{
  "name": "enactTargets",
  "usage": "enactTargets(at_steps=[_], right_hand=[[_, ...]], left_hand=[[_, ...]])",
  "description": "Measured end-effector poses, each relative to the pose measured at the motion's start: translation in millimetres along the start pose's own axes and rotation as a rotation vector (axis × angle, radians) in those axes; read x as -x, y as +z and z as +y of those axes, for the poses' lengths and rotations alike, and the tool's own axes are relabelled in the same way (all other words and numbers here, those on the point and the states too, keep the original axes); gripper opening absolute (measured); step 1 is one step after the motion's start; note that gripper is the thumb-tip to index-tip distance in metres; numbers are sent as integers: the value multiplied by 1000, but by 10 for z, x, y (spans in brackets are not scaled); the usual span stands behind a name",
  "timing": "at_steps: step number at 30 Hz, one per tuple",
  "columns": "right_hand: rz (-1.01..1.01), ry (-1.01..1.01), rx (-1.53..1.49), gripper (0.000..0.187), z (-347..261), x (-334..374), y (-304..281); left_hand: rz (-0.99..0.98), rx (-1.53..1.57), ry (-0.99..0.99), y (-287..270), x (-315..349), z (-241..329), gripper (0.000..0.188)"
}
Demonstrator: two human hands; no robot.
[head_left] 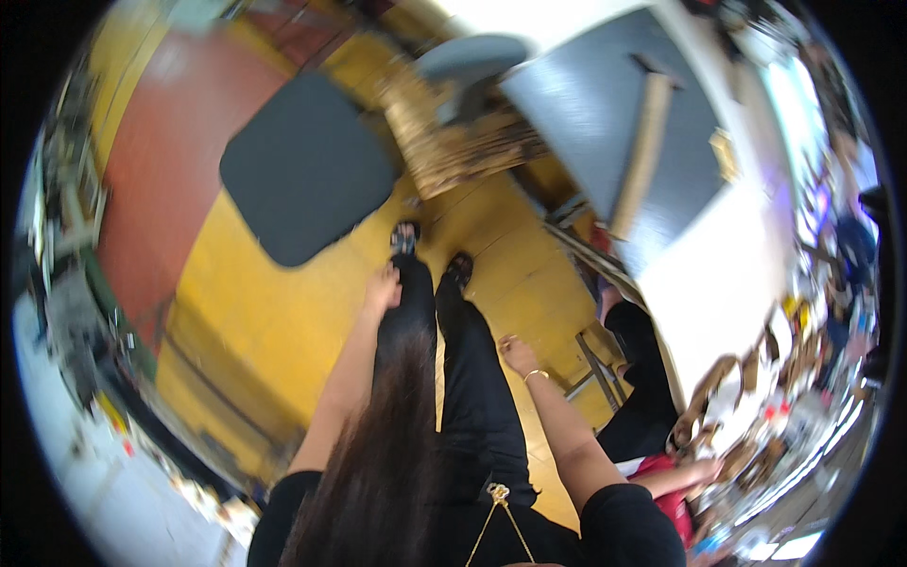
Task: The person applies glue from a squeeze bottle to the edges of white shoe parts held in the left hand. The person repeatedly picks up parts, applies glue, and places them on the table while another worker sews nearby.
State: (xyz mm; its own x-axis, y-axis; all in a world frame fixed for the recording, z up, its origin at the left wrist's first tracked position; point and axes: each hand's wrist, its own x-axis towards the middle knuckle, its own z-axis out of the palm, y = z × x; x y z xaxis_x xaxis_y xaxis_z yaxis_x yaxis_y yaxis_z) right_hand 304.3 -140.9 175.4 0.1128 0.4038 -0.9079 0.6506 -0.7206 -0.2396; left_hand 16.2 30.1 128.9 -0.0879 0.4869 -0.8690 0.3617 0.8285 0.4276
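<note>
My left hand (385, 286) hangs beside the black trousers (404, 326) at my left leg, with nothing visible in it. Motion blur hides how its fingers are bent. Lower and to the right, my right hand (517, 354) hangs over the yellow floor (515, 250), its fingers curled in and nothing showing between them. A thin gold bracelet (536, 374) circles that wrist. Neither hand touches the furniture. The nearest piece is a dark grey chair seat (307, 170), ahead and to the left of my feet.
Ahead stand brown stacked cardboard (453, 151) and another grey seat (472, 59). On the right, a white table (727, 274) bears a dark mat (576, 94) with a long brown strip (644, 156). A seated person (642, 378) is close on my right. A red floor area (175, 170) lies left.
</note>
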Motion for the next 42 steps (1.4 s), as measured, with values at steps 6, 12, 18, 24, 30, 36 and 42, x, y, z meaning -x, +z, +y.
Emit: enactTargets(at_steps=[6, 12, 18, 24, 30, 36, 42], right_hand=[[236, -143, -150, 20, -139, 770, 295], [152, 29, -207, 25, -477, 1071, 361], [236, 40, -385, 26, -770, 1246, 345], [449, 69, -551, 27, -550, 1308, 481], [604, 212, -813, 27, -199, 1563, 676], [603, 209, -825, 29, 230, 1783, 567], [669, 220, -849, 29, 968, 1928, 465]], left_hand=[[-514, -548, 14, 448, 999, -156, 26], [-727, -1029, 194, 298, 1663, 210, 38], [-645, -810, 102, -87, 1254, 548, 35], [-627, -1610, 768, -266, 831, 1426, 36], [-616, -1810, 824, -78, 975, 1930, 35], [-730, -1957, 892, 731, 1136, 1925, 39], [-792, -1868, 961, 1900, 1649, 1562, 43]])
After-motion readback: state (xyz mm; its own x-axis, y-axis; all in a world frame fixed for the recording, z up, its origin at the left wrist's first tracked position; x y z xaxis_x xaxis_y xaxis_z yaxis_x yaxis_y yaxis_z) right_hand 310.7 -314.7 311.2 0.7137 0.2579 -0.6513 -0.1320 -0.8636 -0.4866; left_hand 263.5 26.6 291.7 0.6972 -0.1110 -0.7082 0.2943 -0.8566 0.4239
